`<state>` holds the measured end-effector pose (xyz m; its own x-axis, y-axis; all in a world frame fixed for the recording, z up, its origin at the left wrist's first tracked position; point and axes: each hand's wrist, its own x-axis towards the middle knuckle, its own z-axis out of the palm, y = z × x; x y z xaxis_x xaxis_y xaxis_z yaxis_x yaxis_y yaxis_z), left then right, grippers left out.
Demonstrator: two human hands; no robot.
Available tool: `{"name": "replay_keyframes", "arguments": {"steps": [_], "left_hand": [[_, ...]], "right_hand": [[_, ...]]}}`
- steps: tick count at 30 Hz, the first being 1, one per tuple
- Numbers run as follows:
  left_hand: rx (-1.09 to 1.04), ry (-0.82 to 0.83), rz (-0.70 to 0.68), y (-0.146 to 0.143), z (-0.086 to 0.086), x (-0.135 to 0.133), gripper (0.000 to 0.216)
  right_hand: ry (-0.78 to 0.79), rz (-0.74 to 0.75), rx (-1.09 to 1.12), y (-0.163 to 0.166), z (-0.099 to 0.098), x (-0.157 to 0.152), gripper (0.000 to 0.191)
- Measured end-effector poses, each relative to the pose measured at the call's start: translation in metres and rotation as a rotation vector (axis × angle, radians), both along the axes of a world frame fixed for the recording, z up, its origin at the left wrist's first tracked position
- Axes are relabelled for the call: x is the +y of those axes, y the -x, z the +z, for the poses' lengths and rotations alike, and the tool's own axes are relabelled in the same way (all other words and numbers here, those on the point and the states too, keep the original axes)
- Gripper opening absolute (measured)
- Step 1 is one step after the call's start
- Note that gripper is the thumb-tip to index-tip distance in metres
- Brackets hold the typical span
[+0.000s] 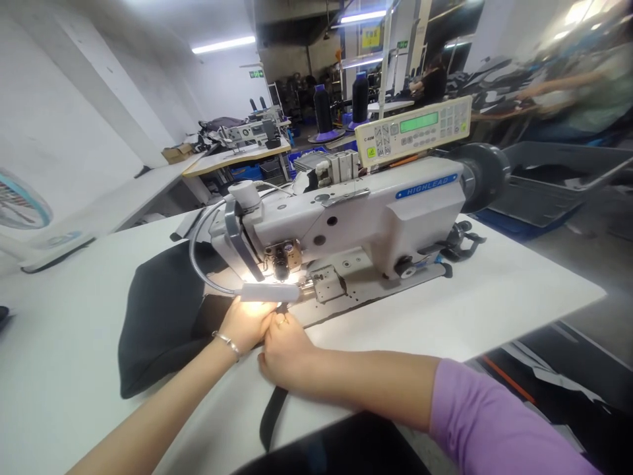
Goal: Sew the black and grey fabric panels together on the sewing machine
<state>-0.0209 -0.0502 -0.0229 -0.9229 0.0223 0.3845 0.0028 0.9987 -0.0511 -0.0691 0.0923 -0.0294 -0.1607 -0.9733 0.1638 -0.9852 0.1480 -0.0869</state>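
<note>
A sewing machine (356, 218) stands before me, its lamp (270, 292) lighting the needle area. Just below the lamp, my left hand (251, 323) is closed at the edge of a black fabric piece (161, 310), which spreads to the left over the table; the lamp and glare partly cover the fingertips. Pressed against it, my right hand (289, 349) is curled into a fist around a black strap (273, 412). The strap's free end hangs out below that hand towards the table's front edge. Exactly where strap and fabric meet is hidden by my hands.
The white table (395, 323) carries the machine. A control panel (414, 130) sits on top, with black thread cones (324, 109) behind. A grey bin (548, 191) stands at the right. Another sewing machine (252, 134) is at the back; a blurred person (588, 86) works far right.
</note>
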Motion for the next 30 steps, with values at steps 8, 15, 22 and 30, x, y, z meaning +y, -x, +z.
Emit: {"name": "replay_keyframes", "arguments": {"steps": [8,15,22,30], "left_hand": [[-0.12,-0.039,0.032,0.011,0.006,0.005,0.023],[-0.091,0.132,0.144,0.006,-0.003,0.033,0.016],[0.05,0.126,0.137,0.002,-0.016,0.037,0.022],[0.107,0.04,0.066,0.002,-0.012,0.036,0.029]], "right_hand": [[0.043,0.032,0.004,-0.002,-0.012,0.003,0.042],[0.09,0.088,-0.23,0.039,0.01,0.027,0.02],[0.136,0.032,-0.118,0.077,0.001,0.03,0.023],[0.15,0.022,-0.108,0.068,-0.007,0.027,0.023]]}}
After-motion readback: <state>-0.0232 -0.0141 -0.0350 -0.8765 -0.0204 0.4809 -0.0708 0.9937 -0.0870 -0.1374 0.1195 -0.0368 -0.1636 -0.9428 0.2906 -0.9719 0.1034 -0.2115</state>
